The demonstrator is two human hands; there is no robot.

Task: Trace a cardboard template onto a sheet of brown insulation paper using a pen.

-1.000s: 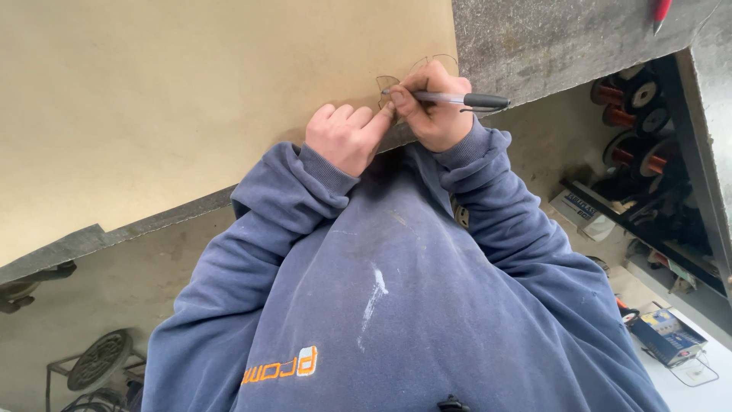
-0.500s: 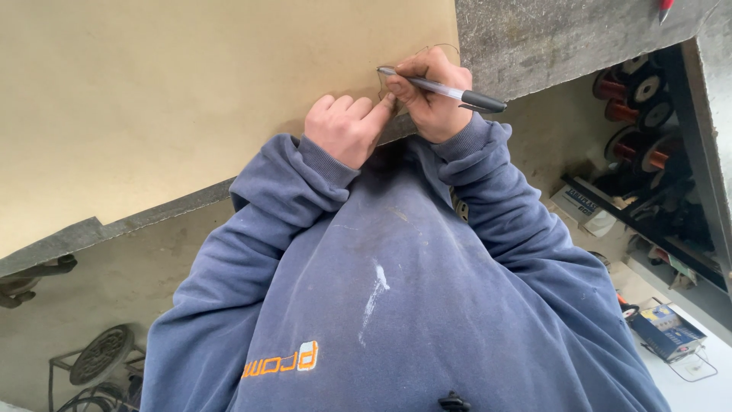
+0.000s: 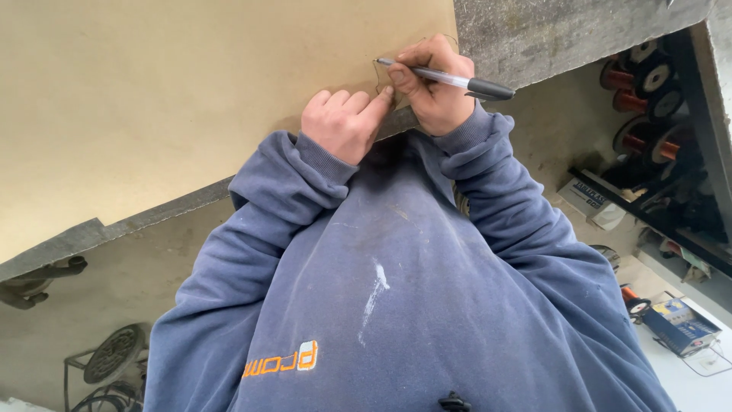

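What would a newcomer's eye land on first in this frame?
First the two hands at top centre: the right hand grips a pen with its tip on a large tan board, while the left hand rests beside it, one finger pressed on the board. Below them a blue sweatshirt with a white smear fills the lower frame. Spools of reddish wire sit at the right edge.

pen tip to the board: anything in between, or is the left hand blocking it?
Nothing visible does. The right hand holds the pen with its tip against the tan board. The left hand rests just beside the tip, index finger near it, not across it.
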